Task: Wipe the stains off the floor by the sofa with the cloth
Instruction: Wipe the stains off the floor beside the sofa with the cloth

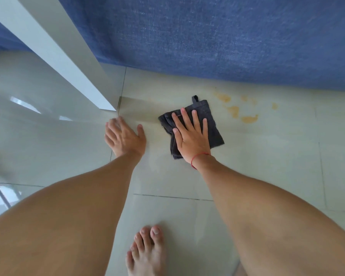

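Right hand (189, 136) lies flat on the cloth (193, 128), palm down, fingers spread and extended — pressing, not gripping. A red string bracelet (197, 158) circles that wrist. The cloth is dark grey, folded into a rough square with a small hanging loop at its far corner, and it rests on the pale tiled floor (167, 176) just in front of the blue sofa (207, 36).

Left hand (125, 136) is also open, fingers splayed, palm down on the bare tile beside the foot of a white panel (54, 48); slightly blurred; it holds nothing.

Stains (235, 110) — several orange-yellow patches on the tile near the sofa's lower edge — sit to the right of the cloth, close but not covered by it.

One bare foot (145, 251) is planted on the floor at the lower edge of view.
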